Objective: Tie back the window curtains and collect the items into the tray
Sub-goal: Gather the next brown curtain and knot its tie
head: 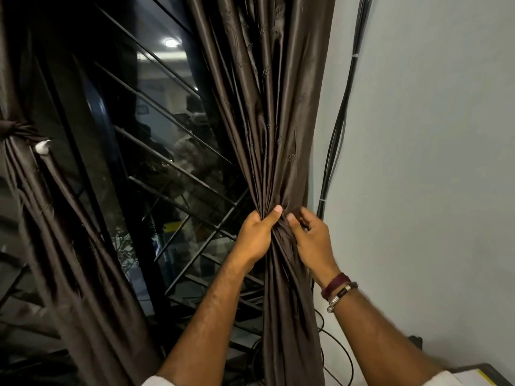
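Both hands, left hand (255, 235) and right hand (312, 238), clutch the gathered right curtain (267, 135) beside the wall (432, 135); slick fabric could slip free if either grip loosens before tying.

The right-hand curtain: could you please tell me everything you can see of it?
The right-hand curtain is dark brown, satin-looking fabric with a faint woven motif. It hangs beside the grey wall, gathered into tight pleats at a pinched waist and falling loose below. The left hand grips the bunch, while the right hand holds it from the other side. No tie is visible around it.
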